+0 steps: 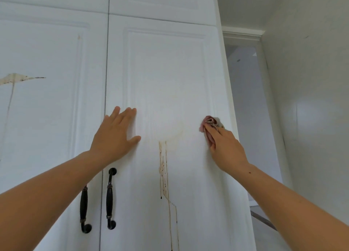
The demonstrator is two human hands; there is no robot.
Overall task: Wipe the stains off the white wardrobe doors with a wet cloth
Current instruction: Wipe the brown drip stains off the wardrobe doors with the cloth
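Observation:
Two white wardrobe doors fill the view. On the right door point(166, 65) brown drip stains point(163, 171) run down from a faint smeared ring at mid height. My right hand point(224, 146) presses a crumpled pink cloth point(210, 123) against this door near its right edge, to the right of the stains. My left hand point(115, 135) lies flat and open on the same door's left side, fingers spread. The left door point(47, 109) carries a pale brownish smear point(17, 77) with a thin streak running down from it.
Two dark handles point(110, 197) point(84, 211) hang on either side of the gap between the doors, below my left hand. Smaller upper cabinet doors point(154, 1) sit above. A doorway point(245, 99) and a white wall point(311, 99) lie to the right.

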